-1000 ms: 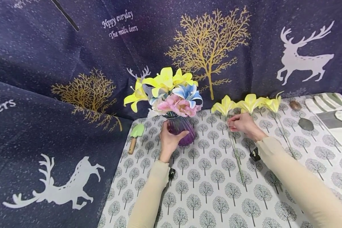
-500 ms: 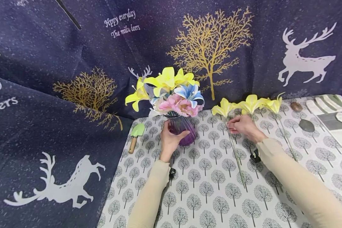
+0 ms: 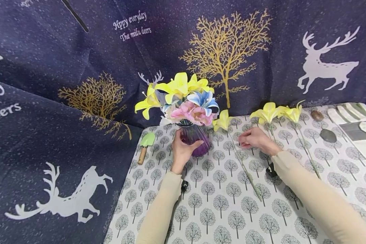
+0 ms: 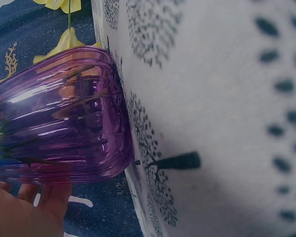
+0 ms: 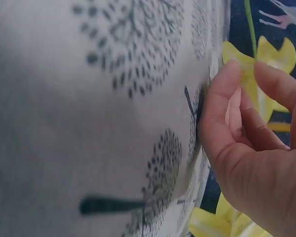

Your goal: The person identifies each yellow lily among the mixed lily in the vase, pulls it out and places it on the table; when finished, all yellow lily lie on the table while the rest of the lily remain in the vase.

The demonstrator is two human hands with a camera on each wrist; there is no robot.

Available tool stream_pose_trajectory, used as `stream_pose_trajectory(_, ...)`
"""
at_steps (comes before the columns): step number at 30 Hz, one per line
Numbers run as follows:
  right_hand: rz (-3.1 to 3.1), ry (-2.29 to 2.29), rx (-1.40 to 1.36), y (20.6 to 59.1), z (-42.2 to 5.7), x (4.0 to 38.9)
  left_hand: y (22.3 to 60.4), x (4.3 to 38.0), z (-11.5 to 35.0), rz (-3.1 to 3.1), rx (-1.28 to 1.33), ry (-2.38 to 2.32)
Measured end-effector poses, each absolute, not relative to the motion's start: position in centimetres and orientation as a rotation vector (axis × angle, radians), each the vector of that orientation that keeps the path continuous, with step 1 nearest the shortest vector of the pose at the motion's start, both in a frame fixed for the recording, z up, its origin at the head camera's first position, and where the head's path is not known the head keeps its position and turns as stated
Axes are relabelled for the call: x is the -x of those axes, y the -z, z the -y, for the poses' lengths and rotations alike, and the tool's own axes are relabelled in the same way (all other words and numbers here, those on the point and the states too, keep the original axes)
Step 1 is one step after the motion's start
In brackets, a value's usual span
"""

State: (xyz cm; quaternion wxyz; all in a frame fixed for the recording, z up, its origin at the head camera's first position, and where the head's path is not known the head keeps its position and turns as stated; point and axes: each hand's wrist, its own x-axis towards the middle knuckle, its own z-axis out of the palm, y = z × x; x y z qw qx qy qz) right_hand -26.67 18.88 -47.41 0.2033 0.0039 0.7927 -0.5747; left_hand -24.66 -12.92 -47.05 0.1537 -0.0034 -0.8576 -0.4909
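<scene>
My left hand point(image 3: 181, 149) grips the ribbed purple glass vase point(image 3: 198, 135), fingers and thumb around its side. In the left wrist view the fingers point(image 4: 56, 197) lie against the glass. The vase holds artificial flowers: yellow lilies point(image 3: 178, 84), a blue lily point(image 3: 203, 100) and pink blooms point(image 3: 190, 112). My right hand point(image 3: 256, 139) is low over the cloth, fingertips just right of the stem of a single yellow lily point(image 3: 222, 120). The right wrist view shows a gap between thumb and forefinger, with a lily head point(image 5: 261, 94) beyond them. That lily's bloom is beside the vase.
Yellow lilies point(image 3: 268, 112) lie further right with their stems toward me. Near them are a brown stone point(image 3: 317, 115), a grey stone point(image 3: 328, 135) and striped cloth gloves point(image 3: 350, 113). A green trowel point(image 3: 147, 139) lies left of the vase. A dark curtain point(image 3: 109, 51) hangs behind.
The nearest lily's bloom has shifted left, away from the other lilies and toward the vase. My right hand has moved slightly left and toward me, its fingertips now apart from the stem. Left hand stays.
</scene>
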Motion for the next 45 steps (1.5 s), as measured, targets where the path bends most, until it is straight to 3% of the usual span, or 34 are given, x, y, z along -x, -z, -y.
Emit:
stream_pose_trajectory(13, -2.243, 1.580, 0.048, 47.0, -16.3, 26.5, 46.9, 24.6, 12.9, 2.454, 0.018, 1.442)
stream_pose_trajectory(29, -2.383, 1.666, -0.226, 46.1, -19.2, 26.4, 47.0, 24.7, 12.9, 2.471, -0.008, 1.443)
stream_pose_trajectory(45, -2.592, 1.537, -0.270, 45.2, -19.4, 24.8, 47.2, 24.7, 12.9, 2.451, 0.024, 1.420)
